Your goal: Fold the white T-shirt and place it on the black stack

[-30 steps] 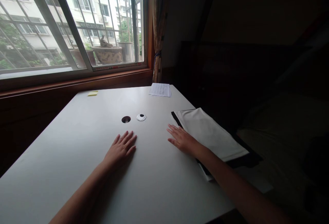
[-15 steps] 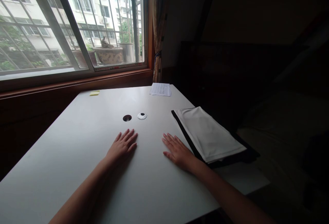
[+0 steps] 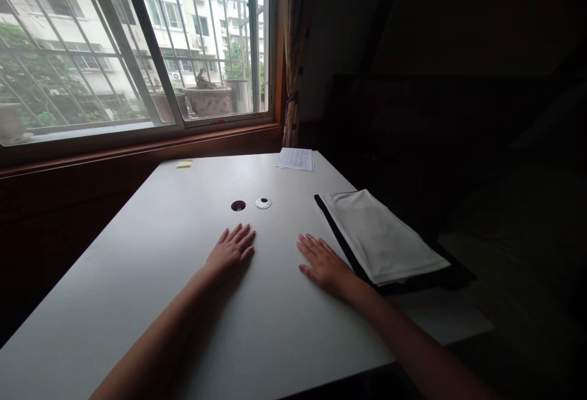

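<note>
My left hand [image 3: 230, 248] lies palm down on the white table [image 3: 137, 253], fingers spread and holding nothing. Just beyond its fingertips is a round hole [image 3: 238, 205] in the tabletop, with a white disc-like cover [image 3: 263, 203] that has a dark opening beside it. My right hand [image 3: 324, 265] also rests flat and open, to the left of a folded light-grey cloth [image 3: 383, 235]. That cloth lies on top of a black piece [image 3: 337, 229], whose edge shows along the left and near sides. What the black piece is made of I cannot tell.
Printed paper sheets [image 3: 296, 159] lie at the table's far edge, and yellow sticky notes [image 3: 184, 164] sit at the far left. Behind stand a barred window [image 3: 206, 33] with potted plants outside and a tied curtain [image 3: 292, 100]. The right side is very dark.
The view has turned slightly left, so the whole scene sits a little further right. Both hands stay flat on the table in about the same places.
</note>
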A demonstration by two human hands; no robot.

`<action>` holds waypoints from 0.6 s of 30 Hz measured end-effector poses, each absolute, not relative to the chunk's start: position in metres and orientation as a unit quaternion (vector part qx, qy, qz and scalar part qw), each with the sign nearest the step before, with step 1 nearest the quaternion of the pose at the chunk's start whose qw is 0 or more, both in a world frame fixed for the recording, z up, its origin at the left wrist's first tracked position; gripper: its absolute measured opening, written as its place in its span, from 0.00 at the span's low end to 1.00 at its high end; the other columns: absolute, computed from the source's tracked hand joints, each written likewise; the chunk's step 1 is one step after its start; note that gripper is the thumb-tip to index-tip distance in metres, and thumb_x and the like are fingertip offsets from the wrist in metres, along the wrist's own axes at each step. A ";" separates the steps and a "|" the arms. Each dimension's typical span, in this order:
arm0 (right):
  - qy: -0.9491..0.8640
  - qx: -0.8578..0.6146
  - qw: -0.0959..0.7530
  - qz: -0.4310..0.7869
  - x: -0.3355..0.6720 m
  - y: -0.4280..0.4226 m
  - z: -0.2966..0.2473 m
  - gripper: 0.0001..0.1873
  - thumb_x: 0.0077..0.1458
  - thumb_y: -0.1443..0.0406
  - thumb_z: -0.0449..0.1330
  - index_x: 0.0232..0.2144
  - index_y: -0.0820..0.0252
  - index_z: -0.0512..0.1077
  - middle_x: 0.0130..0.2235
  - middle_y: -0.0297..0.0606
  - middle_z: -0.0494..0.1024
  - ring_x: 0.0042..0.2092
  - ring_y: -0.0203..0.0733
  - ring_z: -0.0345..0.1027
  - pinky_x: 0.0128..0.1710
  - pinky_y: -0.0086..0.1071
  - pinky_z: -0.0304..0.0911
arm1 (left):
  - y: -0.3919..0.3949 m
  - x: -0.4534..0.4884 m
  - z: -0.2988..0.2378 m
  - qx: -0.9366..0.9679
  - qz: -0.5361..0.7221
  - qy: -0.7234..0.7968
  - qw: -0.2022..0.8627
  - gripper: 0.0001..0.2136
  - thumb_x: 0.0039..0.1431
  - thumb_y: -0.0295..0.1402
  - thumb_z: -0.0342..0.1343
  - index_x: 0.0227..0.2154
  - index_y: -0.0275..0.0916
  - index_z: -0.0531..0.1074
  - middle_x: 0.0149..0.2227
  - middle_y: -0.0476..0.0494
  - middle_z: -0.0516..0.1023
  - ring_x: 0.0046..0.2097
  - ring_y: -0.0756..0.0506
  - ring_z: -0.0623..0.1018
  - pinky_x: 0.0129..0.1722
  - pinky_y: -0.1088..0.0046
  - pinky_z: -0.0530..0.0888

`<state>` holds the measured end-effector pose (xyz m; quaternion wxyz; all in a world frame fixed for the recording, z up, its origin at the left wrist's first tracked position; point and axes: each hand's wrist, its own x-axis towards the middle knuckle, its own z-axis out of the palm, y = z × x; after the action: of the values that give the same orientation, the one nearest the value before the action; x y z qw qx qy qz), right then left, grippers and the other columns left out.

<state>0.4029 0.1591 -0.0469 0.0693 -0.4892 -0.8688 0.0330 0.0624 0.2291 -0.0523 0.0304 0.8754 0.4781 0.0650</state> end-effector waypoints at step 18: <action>-0.878 -0.470 0.074 0.044 0.400 0.153 -0.046 0.35 0.70 0.49 0.43 0.71 0.60 0.52 0.73 0.43 0.48 0.73 0.49 0.37 0.71 0.50 0.40 | 0.128 0.022 -0.058 0.893 0.072 0.444 -0.027 0.29 0.73 0.51 0.37 0.72 0.51 0.42 0.73 0.48 0.47 0.72 0.40 0.52 0.71 0.55 0.46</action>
<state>0.3996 0.1525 -0.0458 0.0740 -0.4704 -0.8782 0.0443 0.0216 0.1278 -0.0580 -0.0269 0.8928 0.4438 0.0723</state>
